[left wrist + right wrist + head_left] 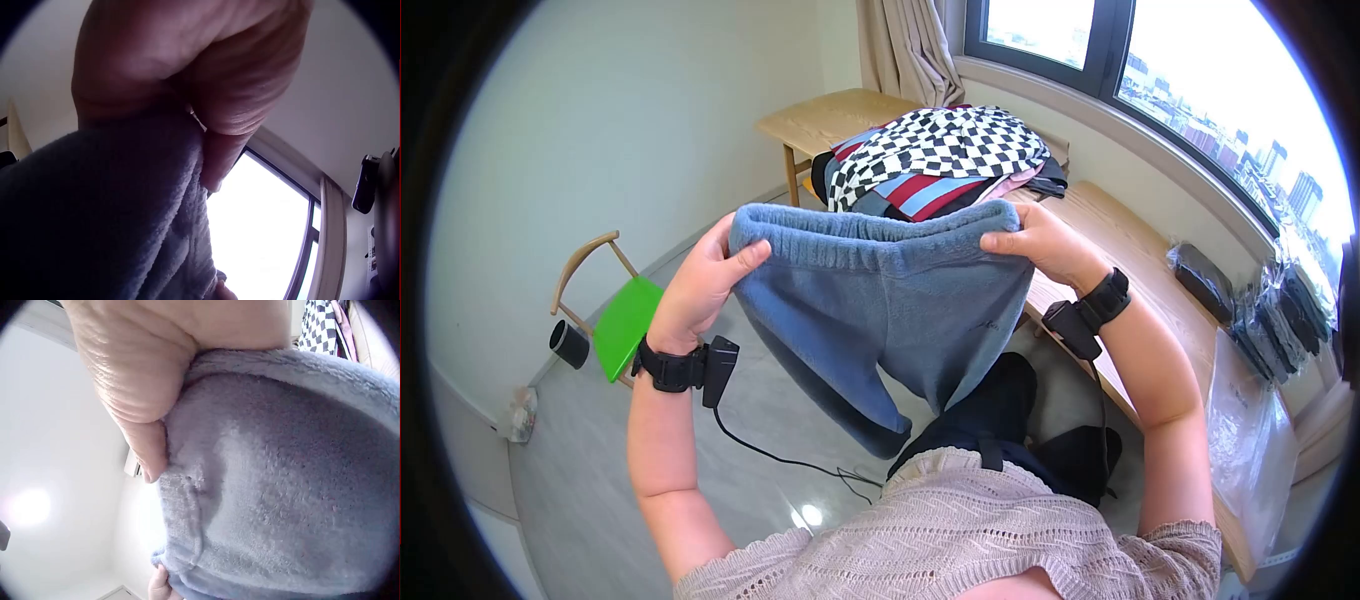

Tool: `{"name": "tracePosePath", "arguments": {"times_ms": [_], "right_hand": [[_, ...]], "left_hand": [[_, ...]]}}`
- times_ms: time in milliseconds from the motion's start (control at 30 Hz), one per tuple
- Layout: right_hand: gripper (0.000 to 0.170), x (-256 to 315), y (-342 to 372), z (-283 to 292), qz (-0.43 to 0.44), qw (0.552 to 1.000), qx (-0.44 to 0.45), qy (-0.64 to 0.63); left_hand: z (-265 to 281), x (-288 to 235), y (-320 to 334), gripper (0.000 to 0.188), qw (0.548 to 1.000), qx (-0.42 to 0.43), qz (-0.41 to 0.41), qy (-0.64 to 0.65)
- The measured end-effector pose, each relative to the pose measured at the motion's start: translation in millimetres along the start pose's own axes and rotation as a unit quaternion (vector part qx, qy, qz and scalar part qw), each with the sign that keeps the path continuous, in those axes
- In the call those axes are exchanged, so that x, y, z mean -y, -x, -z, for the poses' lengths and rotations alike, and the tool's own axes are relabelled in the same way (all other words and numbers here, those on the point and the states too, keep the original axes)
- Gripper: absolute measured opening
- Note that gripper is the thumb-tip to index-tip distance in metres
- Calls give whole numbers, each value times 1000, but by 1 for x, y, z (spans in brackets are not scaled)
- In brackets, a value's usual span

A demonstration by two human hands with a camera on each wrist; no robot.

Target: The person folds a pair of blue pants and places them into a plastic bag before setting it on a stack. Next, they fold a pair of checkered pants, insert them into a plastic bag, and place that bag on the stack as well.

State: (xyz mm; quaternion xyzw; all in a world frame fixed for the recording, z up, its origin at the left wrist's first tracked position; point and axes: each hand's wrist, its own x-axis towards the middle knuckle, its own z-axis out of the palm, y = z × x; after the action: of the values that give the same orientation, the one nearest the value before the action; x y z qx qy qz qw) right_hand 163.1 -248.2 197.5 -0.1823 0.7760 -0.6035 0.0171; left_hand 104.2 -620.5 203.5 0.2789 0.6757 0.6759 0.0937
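Gripping the blue fleece pants by opposite ends of the waistband, I have one corner in my left hand and the other in my right hand. Each thumb presses the near face; my other fingers are mostly hidden, so I cannot tell exactly how they curl. The pants hang between my hands, neither clearly nearer their middle: the waistband runs sideways from grip to grip, while the legs drop below it, touching neither hand. Left of the pants stands a green-seated chair. Beyond them, a checkered cloth tops a heap on a wooden table; farthest past them is the window.
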Motion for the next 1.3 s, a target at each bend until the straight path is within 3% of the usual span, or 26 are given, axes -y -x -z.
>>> {"name": "tracePosePath", "arguments": {"times_ms": [67, 233, 267, 333, 367, 433, 467, 500, 567, 600, 633, 733, 833, 900, 1000, 1067, 1133, 1267, 1300], "right_hand": [[44, -4, -3, 4, -11, 999, -43, 11], [46, -2, -1, 15, -15, 999, -33, 26], [47, -2, 4, 15, 23, 998, 29, -60], [46, -6, 4, 16, 70, 965, 145, -207], [46, -11, -3, 17, 70, 965, 142, -209], [45, -24, -27, 15, -34, 986, -7, -161], [45, -30, -40, 12, -48, 982, -90, -162], [45, -34, -48, 6, -41, 982, -91, -160], [42, -40, -62, -8, -94, 959, -178, -200], [40, -43, -67, -18, -81, 955, -224, -178], [38, -45, -71, -30, -71, 947, -271, -157], [36, -44, -75, -55, -52, 931, -308, -191], [33, -35, -71, -85, -24, 913, -313, -261], [30, -38, -70, -99, 11, 921, -291, -259], [30, -43, -64, -112, 26, 931, -233, -281], [31, -41, -57, -111, 11, 920, -229, -319], [25, -35, -50, -105, 34, 939, -176, -295], [25, -41, -44, -93, 42, 944, -155, -289], [25, -41, -42, -89, 42, 944, -155, -290]], "left_hand": [[-2, -1, 1, 47, 999, 27, 0, -18], [-3, -18, 8, 40, 990, 93, 28, -105], [8, -14, 10, 40, 990, 93, 31, -105], [27, -8, 10, 34, 973, 202, -49, -103], [27, 2, 2, 34, 972, 206, -48, -103], [8, 11, -18, 33, 1000, 20, -19, -11], [10, 22, -35, 29, 999, -30, 18, 11], [9, 32, -43, 29, 999, -29, 11, 8], [2, 47, -59, 26, 990, -140, 28, 21], [-7, 51, -65, 26, 984, -176, 11, 17], [-17, 56, -70, 26, 985, -174, 8, 16], [-50, 63, -74, 28, 968, -220, -113, 36], [-84, 70, -72, 31, 956, -233, -161, -71], [-101, 74, -69, 38, 962, -178, -183, -102], [-127, 77, -65, 58, 975, -79, -206, -35], [-126, 80, -59, 60, 977, -61, -195, -57], [-123, 79, -56, 64, 978, -8, -194, -75], [-114, 79, -53, 60, 976, 0, -186, -110], [-102, 70, -53, 61, 984, 31, -130, -118]]}}
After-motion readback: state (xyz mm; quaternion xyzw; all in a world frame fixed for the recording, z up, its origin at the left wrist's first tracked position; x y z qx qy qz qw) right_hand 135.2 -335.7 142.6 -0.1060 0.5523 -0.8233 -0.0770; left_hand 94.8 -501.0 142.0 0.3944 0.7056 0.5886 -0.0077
